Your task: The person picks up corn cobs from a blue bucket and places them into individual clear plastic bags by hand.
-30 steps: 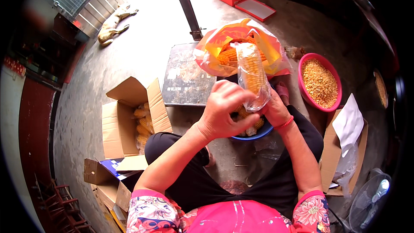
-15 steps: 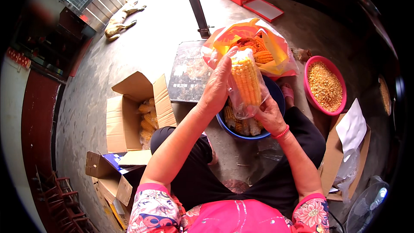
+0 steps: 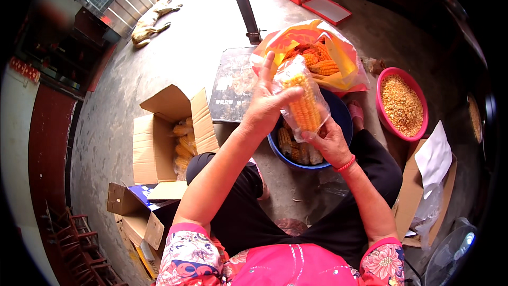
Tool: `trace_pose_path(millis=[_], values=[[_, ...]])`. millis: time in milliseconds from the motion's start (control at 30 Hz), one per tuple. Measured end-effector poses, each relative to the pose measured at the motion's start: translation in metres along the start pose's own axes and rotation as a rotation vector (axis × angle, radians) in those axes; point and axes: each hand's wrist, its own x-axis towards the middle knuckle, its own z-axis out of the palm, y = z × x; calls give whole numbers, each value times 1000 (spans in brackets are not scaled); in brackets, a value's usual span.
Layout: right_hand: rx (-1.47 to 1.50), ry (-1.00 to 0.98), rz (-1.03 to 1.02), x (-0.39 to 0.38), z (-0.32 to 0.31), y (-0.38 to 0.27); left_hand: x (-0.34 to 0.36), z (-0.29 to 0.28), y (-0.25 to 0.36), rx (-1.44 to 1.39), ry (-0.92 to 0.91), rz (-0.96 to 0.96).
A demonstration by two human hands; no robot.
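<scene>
Grey floor (image 3: 108, 143) surrounds you. Your right hand (image 3: 332, 143) holds one plastic-wrapped corn cob (image 3: 305, 111) over the blue basin (image 3: 342, 112); whether your left hand (image 3: 263, 105) also grips, I cannot tell. Seemingly bagged cobs (image 3: 185, 145) already lie in the cardboard box (image 3: 144, 151); bare cobs (image 3: 303, 153) remain.

Pale printed characters mark the dark scale platform (image 3: 227, 92), left of the left fingers (image 3: 269, 66); fainter ones mark its post (image 3: 242, 5), beyond.

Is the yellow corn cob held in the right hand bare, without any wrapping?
No, clear crinkled plastic encloses the yellow corn cob held in the right hand.
</scene>
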Motion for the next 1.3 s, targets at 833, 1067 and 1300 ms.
trace_pose_path(millis=[833, 1067, 1300], values=[[-49, 91, 14, 2, -4, -24, -19, 6, -40, 15, -142, -321], [-639, 533, -239, 6, -30, -43, -14, -5, -34, -70, -85, -403], [-684, 248, -495, 15, -20, -46, -14, -1, -37, -35, -175, -364]])
